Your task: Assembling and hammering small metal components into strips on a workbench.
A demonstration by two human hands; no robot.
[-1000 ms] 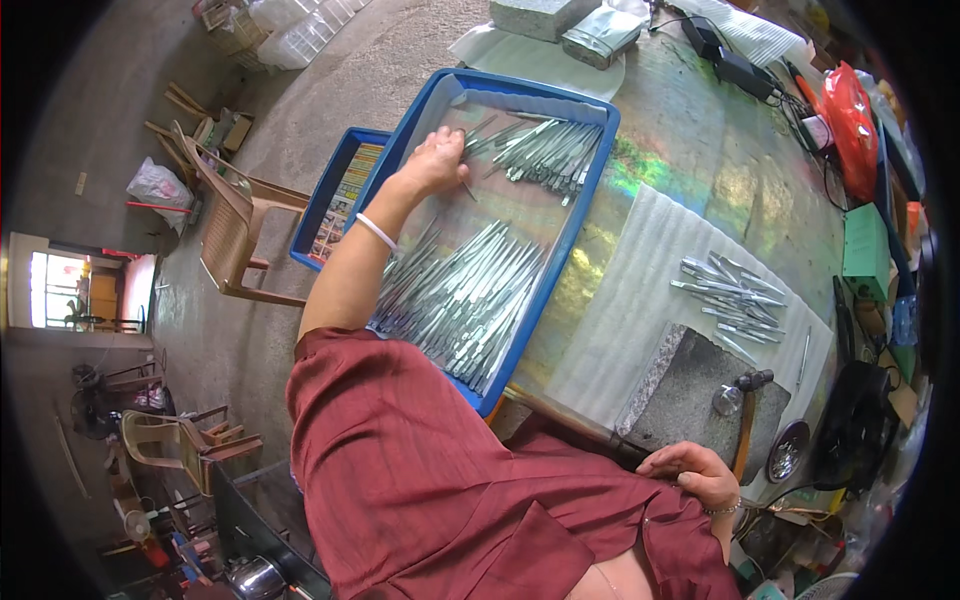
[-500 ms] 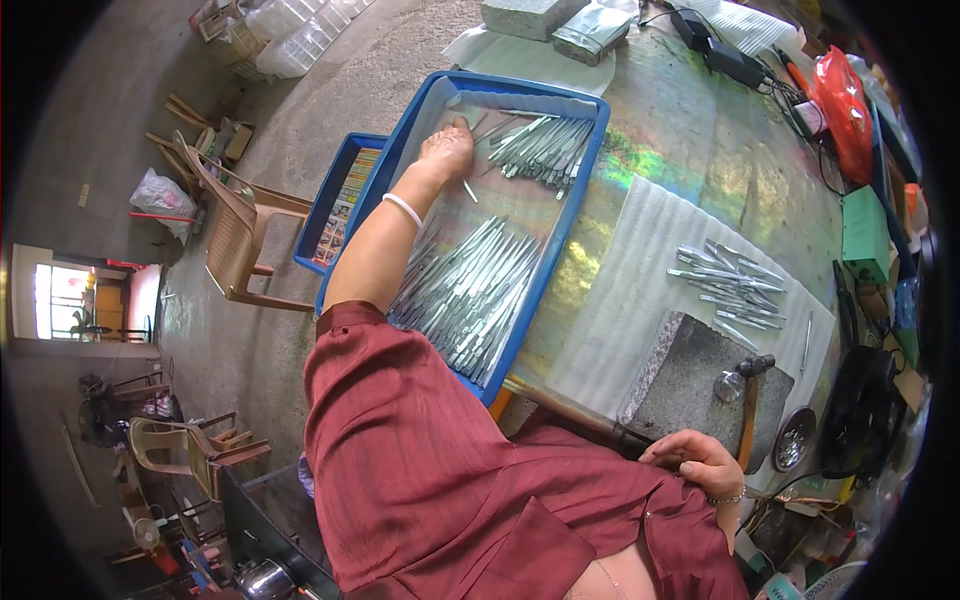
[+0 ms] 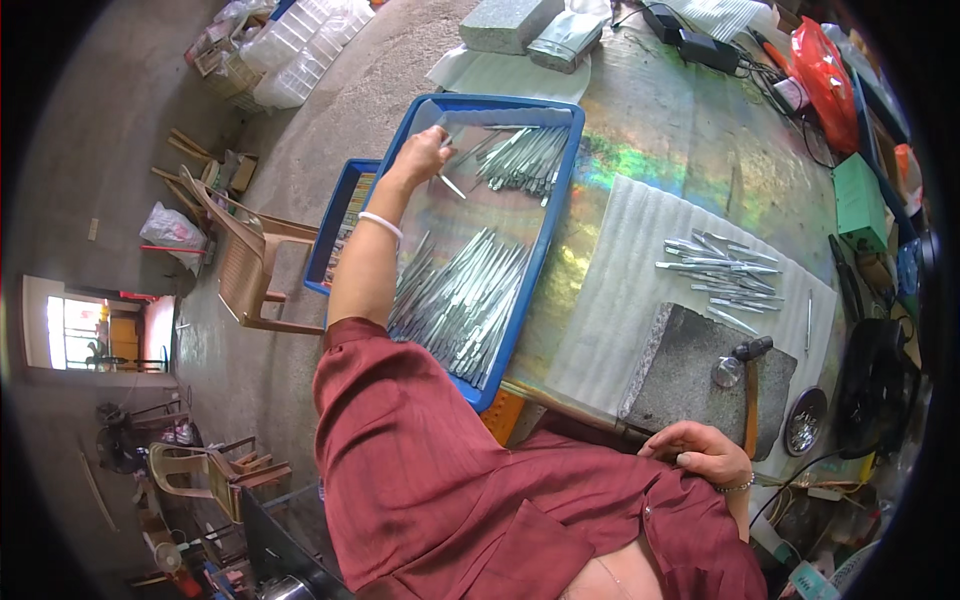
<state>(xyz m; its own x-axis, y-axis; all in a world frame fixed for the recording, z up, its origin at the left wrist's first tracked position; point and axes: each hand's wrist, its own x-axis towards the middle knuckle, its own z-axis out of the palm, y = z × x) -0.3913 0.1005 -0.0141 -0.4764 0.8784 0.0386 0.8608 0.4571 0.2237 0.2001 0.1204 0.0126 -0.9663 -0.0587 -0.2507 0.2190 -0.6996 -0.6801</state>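
My left hand (image 3: pixel 420 157), with a white bangle on its wrist, is over the far left corner of a blue tray (image 3: pixel 548 245). Its fingers are closed on a thin metal piece (image 3: pixel 452 187), whose pale end sticks out below them; the rest is hidden. Inside the tray, a larger heap of slender silvery metal pieces (image 3: pixel 468 300) lies at the near end. A smaller bundle (image 3: pixel 524 160) is at the far right. My right hand (image 3: pixel 705 455) rests at the table's near edge beside a grey stone block (image 3: pixel 690 375), fingers loosely bent and apart, holding nothing.
A hammer (image 3: pixel 751 405) and a small clear round object (image 3: pixel 727 372) lie on the block. More metal pieces (image 3: pixel 725 270) are on white foam (image 3: pixel 610 300). A dark bowl (image 3: pixel 805 422) of small shiny bits stands at right. Left of the tray are a smaller blue tray (image 3: pixel 318 240) and a chair (image 3: pixel 235 250).
My left hand has shifted slightly within the tray's far left corner, and the metal piece in it now angles out to the right. My right hand stays put. The whole view has shifted a little.
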